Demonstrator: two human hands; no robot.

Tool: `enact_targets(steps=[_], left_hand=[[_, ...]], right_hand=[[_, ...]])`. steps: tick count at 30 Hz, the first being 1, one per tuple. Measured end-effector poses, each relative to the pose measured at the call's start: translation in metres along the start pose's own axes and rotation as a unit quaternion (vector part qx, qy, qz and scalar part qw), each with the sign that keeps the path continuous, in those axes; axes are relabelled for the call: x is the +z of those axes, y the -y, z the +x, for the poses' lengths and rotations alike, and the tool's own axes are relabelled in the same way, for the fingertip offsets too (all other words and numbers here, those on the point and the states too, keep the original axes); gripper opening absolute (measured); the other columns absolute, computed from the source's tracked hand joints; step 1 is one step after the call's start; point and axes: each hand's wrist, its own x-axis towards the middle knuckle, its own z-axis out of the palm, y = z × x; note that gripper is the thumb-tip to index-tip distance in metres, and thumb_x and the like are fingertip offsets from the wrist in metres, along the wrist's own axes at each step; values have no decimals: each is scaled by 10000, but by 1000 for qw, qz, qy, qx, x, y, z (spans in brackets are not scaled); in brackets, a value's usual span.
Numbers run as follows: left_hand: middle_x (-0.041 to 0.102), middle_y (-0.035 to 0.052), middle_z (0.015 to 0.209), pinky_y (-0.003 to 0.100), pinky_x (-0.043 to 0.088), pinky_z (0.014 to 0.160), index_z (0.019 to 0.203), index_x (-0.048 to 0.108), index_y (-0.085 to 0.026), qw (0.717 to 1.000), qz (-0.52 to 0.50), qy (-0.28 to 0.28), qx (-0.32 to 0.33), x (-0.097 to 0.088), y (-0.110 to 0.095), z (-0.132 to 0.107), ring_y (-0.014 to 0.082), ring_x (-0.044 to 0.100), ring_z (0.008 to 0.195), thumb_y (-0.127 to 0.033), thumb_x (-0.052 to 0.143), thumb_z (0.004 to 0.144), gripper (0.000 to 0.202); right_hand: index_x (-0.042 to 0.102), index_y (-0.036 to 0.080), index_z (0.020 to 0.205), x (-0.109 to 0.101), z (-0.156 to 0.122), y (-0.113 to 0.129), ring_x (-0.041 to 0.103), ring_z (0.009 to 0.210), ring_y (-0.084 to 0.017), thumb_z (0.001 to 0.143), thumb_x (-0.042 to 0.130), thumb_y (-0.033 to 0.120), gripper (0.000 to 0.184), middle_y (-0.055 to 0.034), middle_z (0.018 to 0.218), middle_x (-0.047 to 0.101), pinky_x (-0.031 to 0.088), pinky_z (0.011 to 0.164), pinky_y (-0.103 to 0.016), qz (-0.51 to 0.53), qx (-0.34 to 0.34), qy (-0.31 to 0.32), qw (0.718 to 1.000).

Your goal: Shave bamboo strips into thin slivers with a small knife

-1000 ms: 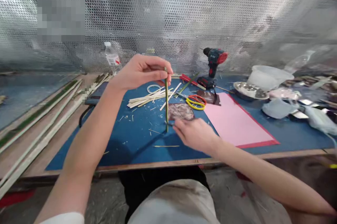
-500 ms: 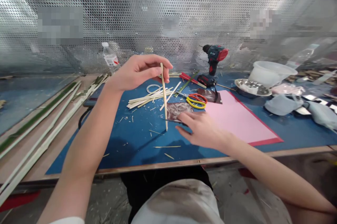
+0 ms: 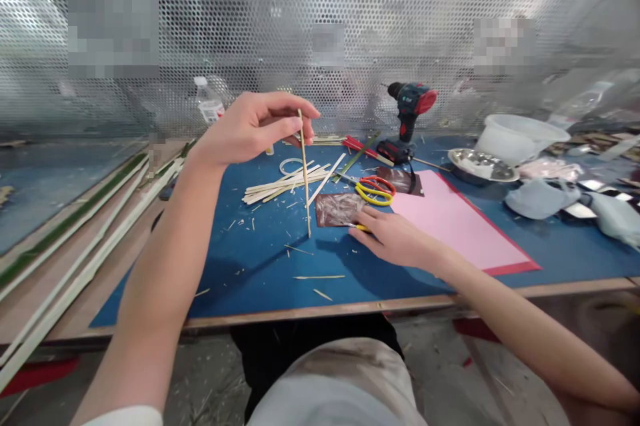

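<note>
My left hand [image 3: 253, 127] is raised above the blue mat [image 3: 260, 266] and pinches the top of a thin pale bamboo stick [image 3: 305, 173]. The stick stands nearly upright with its lower tip on the mat. My right hand [image 3: 395, 239] lies low on the mat to the right of the stick's foot, apart from it. Its fingers are curled over a small tool with a yellow end [image 3: 361, 227], at the edge of a dark scratched sheet [image 3: 333, 208].
A pile of short bamboo sticks [image 3: 280, 187], yellow and red scissors [image 3: 374, 191], a pink sheet [image 3: 450, 223] and a cordless drill [image 3: 410, 116] lie behind the hands. Long bamboo strips [image 3: 75, 246] run along the left. A metal bowl [image 3: 483, 166] and plastic tub [image 3: 520, 136] stand at right.
My right hand has drawn away from the stick's foot to the right, onto the dark sheet's edge. The stick has turned from its green face to its pale face and shifted slightly left.
</note>
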Motion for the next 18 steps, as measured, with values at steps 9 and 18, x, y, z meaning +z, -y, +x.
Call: enact_targets(steps=[9,18], left_hand=[[785,64,991,397,636,911,1190,761,-236,999,38,5,-18,-6,-1,-1,237,766,968,-303,657,993,233],[783,78,989,376,660,900,1193,761,-194,999,25,-3,-20,5,-9,1,220,766,959,-282,653,982,253]], right_hand=[[530,121,1459,22,-53,37,545,1365,-318,1091,398,485,535,-212,1477,563,464,1134,-477,-28,78,-100,992],[280,-41,1636,52,-10,119,107,1640,-421,1020,351,749,1005,-311,1719,171,195,1323,-596,81,-24,11,996]])
